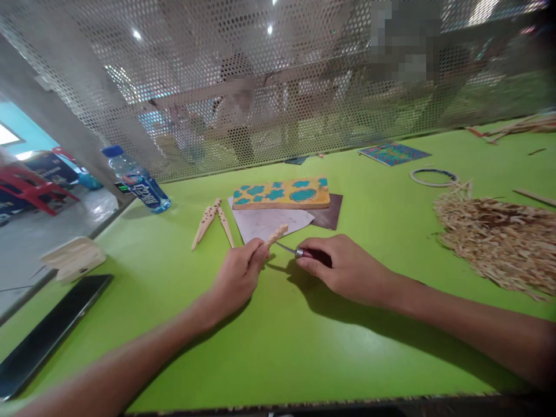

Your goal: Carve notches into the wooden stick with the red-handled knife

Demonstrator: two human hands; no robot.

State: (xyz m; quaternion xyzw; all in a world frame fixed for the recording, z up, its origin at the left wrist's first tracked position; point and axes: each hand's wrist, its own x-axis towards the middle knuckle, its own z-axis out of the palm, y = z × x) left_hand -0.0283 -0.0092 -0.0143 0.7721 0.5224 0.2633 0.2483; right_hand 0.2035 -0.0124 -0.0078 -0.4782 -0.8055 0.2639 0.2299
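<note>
Nothing legible with certainty. Label (147, 192), blue, on clear plastic bottle (138, 178) with blue cap: large, slanted white lettering, apparently a brand name, too distorted to spell out. Small dark display (123, 188), just behind bottle: lit green characters, partly hidden, too small to read. Dark-blue panel (47, 165), far left background: faint pale marks, blurred.

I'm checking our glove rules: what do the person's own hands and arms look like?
The left hand and right hand are bare: no glove on either grip, no ring or watch to be made out. The left arm and right arm show no sleeve. A dark spot near the right wrist is too small to identify.
</note>
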